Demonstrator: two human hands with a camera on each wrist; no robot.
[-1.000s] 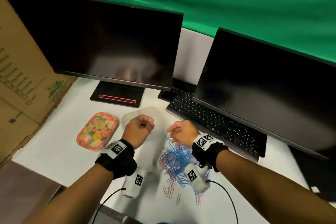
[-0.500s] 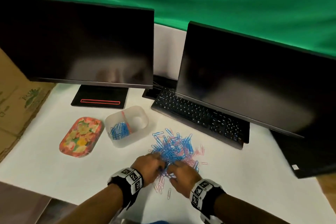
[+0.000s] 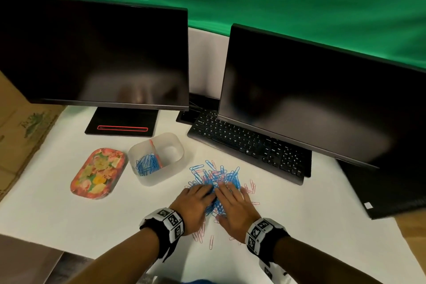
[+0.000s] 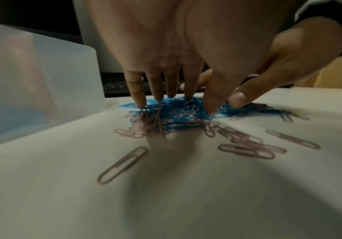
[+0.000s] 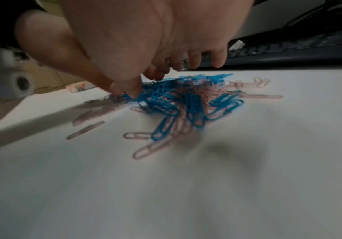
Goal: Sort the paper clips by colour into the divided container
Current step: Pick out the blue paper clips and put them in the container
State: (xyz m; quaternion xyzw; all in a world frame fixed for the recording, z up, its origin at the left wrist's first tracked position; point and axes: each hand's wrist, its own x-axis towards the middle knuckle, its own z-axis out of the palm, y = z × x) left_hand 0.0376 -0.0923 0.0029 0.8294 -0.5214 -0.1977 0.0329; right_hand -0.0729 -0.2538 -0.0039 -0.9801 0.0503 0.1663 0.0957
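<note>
A heap of blue and pink paper clips (image 3: 219,174) lies on the white table, right of a translucent divided container (image 3: 159,180). Blue clips (image 3: 147,165) fill its left compartment; I see nothing in the right one. My left hand (image 3: 205,191) and right hand (image 3: 228,189) rest side by side on the near part of the heap. In the left wrist view the left hand (image 4: 176,103) has straight fingers (image 4: 139,98) touching the heap (image 4: 178,116) beside the container (image 4: 39,80). The right hand (image 5: 143,84) has loosely bent fingers, thumb on the heap (image 5: 186,100). Pink clips (image 3: 211,242) lie loose by the wrists.
A floral tray (image 3: 99,173) sits left of the container. A black keyboard (image 3: 249,147) and two dark monitors (image 3: 96,53) stand behind the heap, with a monitor base (image 3: 122,124) behind the container. Cardboard (image 3: 23,134) lines the left side.
Both hands came back from above the container to the clip heap. They now lie on it with fingers spread, a little farther onto the heap than half a second ago.
</note>
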